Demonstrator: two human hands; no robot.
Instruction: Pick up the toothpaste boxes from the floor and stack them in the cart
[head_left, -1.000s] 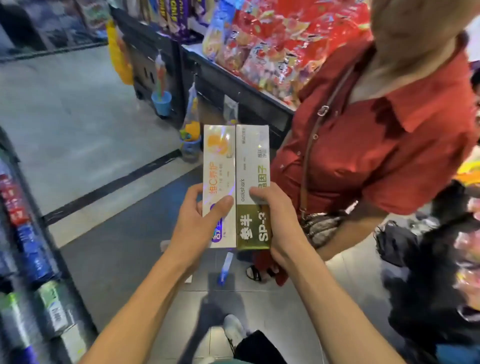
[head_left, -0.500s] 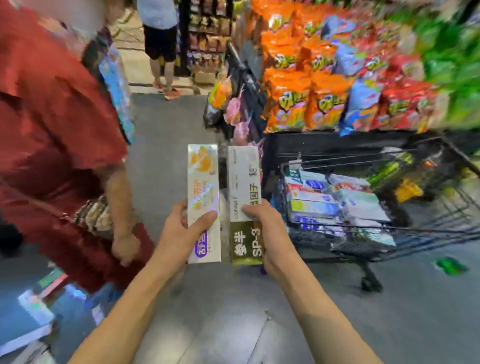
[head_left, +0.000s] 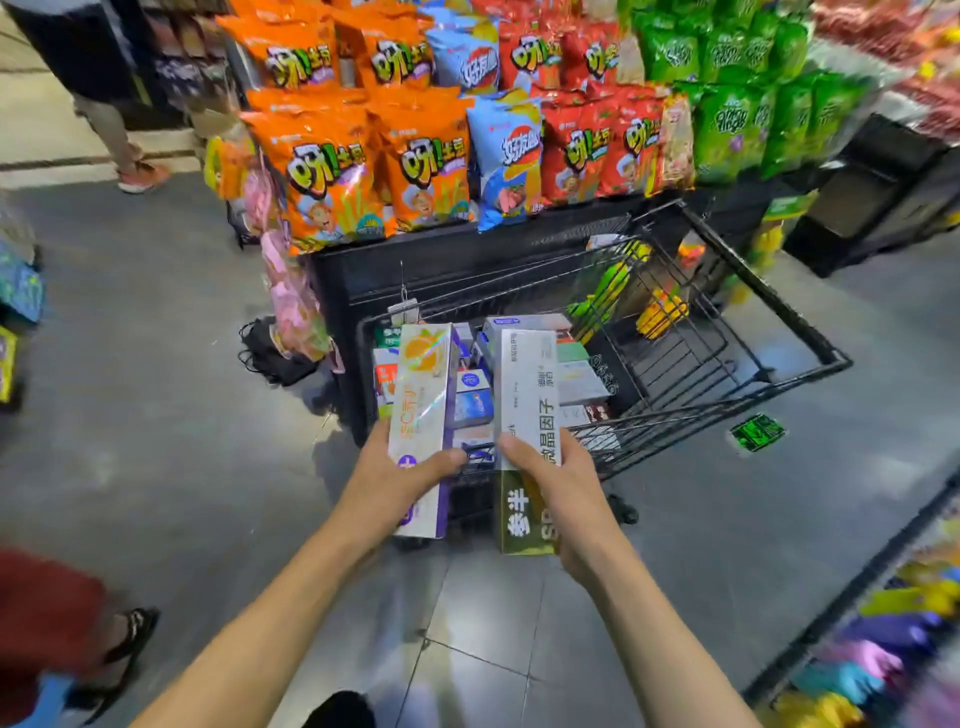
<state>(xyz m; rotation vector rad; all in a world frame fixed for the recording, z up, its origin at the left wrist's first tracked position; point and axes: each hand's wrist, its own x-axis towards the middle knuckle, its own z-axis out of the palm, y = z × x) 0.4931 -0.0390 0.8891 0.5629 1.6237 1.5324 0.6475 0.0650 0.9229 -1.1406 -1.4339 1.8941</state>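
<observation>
Carry step, near drop-off. Left hand (head_left: 400, 478) grips a white holographic toothpaste box with orange print (head_left: 423, 395); right hand (head_left: 561, 483) grips a white-and-olive toothpaste box (head_left: 527, 410). Both boxes are held upright over the near rim of the black wire shopping cart (head_left: 727, 405), which already holds a pile of stacked toothpaste boxes (head_left: 571, 379). Next move, likely: lower both flat onto the pile. Cart floor mostly hidden; box bottoms covered by the hands; shelf at right blurred.

Orange snack bags (head_left: 332, 171) fill the upper centre, green bags (head_left: 737, 109) upper right, a sandalled foot (head_left: 130, 639) lower left.
</observation>
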